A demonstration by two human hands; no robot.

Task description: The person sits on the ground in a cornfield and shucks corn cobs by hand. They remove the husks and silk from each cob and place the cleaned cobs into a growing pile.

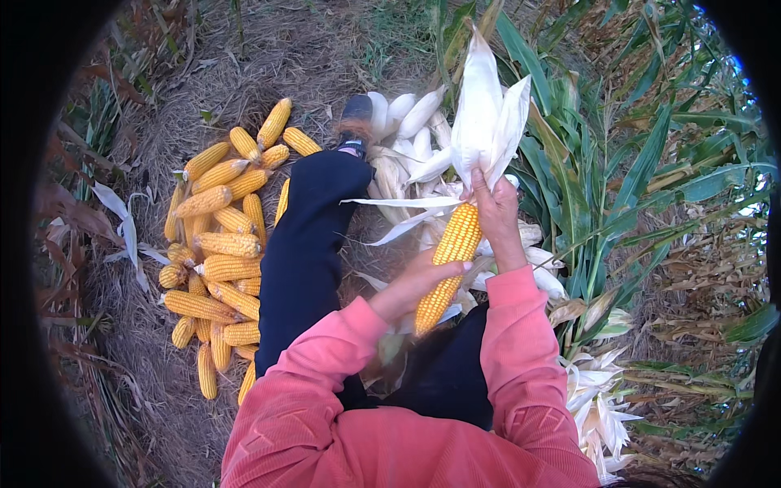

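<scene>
A yellow ear of corn [450, 262] lies slantwise between my hands, its kernels bare along the whole visible length. My left hand [421, 279] is closed around the lower half of this ear, the thumb across the kernels. At its upper end, my right hand [495, 204] grips the base of the pale corn husk [479, 110], which is peeled back and points away from me. Loose strips of husk hang out to the left from the same end. Ears in pale husks [421, 116] are heaped on the ground just beyond and beneath my hands.
Bare yellow corn ears [226, 268] form a pile left of my leg [311, 244]. Cut green corn stalks [586, 201] lie along the right. Discarded husks [595, 409] are heaped at lower right. Standing dry plants [701, 274] border the right side.
</scene>
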